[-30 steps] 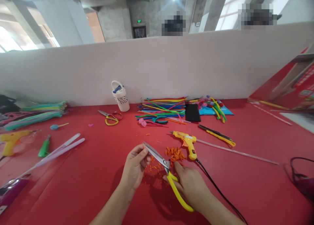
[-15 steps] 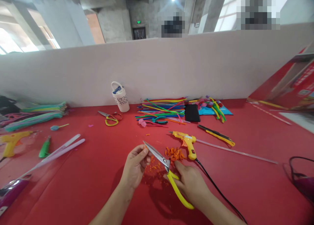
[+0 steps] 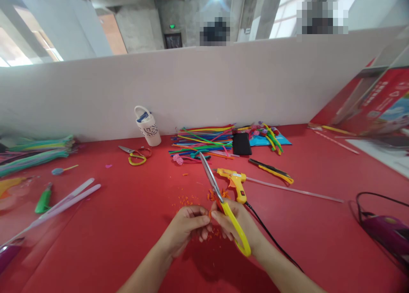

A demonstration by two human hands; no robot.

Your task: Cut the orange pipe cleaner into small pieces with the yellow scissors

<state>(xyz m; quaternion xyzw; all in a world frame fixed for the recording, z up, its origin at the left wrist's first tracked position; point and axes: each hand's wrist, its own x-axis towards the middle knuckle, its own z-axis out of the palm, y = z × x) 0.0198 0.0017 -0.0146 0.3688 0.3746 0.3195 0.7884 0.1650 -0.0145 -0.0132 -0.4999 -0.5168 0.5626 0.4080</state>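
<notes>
Between the fingertips of my left hand (image 3: 185, 227) is a short orange piece (image 3: 210, 215), mostly covered by the fingers, so its material is hard to make out. My right hand (image 3: 241, 220) meets it there, thumb and fingertip pinching at the same piece. That hand also keeps hold of scissors (image 3: 237, 227) with yellow handles, their blades closed and pointing up and away. Behind the right hand lies a pile of short orange pieces (image 3: 226, 194), partly hidden by the scissors. Tiny orange crumbs (image 3: 184, 198) are scattered on the red table around both hands.
A yellow glue gun (image 3: 235, 181) lies just beyond my right hand, its black cord running past the right forearm. Farther back are colourful pipe cleaners (image 3: 204, 140), a black phone (image 3: 242, 144), a cutter knife (image 3: 271, 171), a white cup (image 3: 150, 131) and other scissors (image 3: 136, 158).
The scissors have swung upright, away from the left fingertips, and their blades have closed. My hands have come together at the orange piece, the left moving right and nearer. The view has shifted slightly.
</notes>
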